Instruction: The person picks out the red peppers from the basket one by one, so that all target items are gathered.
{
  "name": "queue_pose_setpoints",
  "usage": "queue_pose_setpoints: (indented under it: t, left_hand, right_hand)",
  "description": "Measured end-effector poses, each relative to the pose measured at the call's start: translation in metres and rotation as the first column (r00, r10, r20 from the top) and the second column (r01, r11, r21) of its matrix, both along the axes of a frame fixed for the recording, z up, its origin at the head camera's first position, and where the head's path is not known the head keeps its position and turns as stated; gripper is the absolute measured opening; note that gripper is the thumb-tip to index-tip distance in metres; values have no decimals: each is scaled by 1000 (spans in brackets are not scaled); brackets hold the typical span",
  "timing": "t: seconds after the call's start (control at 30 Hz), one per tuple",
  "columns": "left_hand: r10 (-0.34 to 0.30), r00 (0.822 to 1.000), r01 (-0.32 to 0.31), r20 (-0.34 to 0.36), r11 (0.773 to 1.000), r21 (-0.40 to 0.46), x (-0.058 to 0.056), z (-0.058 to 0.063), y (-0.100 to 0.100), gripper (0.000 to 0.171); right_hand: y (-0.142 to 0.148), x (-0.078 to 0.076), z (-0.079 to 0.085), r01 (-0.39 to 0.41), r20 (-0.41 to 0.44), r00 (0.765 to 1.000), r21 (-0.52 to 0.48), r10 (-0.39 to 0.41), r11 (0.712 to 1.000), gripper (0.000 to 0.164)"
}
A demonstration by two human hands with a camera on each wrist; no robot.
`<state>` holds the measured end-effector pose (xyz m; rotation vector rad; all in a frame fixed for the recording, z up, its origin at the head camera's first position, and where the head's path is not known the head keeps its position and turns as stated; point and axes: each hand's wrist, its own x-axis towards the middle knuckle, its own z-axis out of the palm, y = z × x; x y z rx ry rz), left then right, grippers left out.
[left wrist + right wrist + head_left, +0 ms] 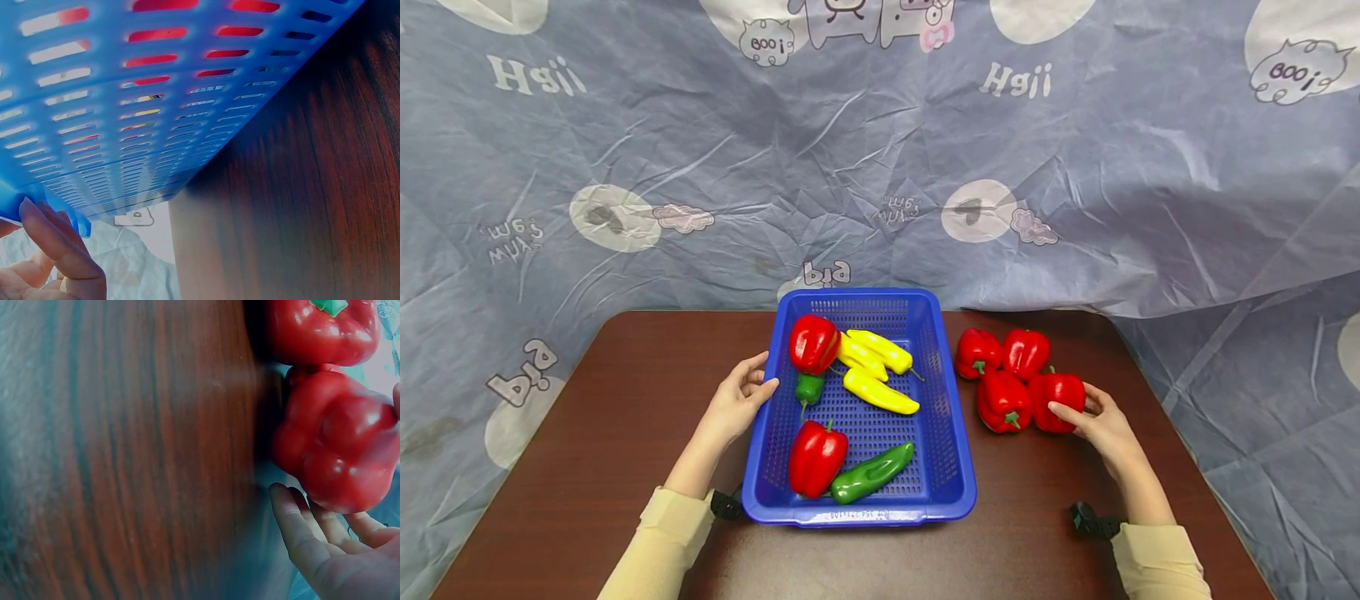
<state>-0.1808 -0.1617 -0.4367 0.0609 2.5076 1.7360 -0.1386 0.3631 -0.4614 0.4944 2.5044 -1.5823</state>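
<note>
My left hand [737,402] holds the left rim of a blue perforated plastic basket [953,417]; the left wrist view shows its fingers [56,244] at the rim. At the right, my right hand [1107,427] grips a red bell pepper [1051,403], thumb on the near side and fingers behind. This pepper sits beside three other red bell peppers [1003,402] on the table. In the right wrist view, the gripped pepper's lobed end faces the camera, fingers curving under it. Inside the basket lie two red bell peppers [817,458], three yellow peppers [880,392] and a long green pepper [872,473].
Another green pepper [809,388] is partly hidden under the basket's upper red bell pepper. The brown wooden table [625,400] meets a blue-grey printed cloth [865,167] at its back edge. A dark camera strap is on each wrist.
</note>
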Motion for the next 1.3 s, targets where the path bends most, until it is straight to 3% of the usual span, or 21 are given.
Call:
queue_pose_setpoints:
  t: [0.67,1.3]
  left_hand:
    - [2,1000,-2,-3,1000,15,-1,-1,0,57]
    - [1,1000,-1,9,1000,22,0,0,0,58]
  right_hand:
    - [1,-1,1,-30,15,999,80,29,996,96]
    - [0,1,0,-34,10,999,34,33,999,94]
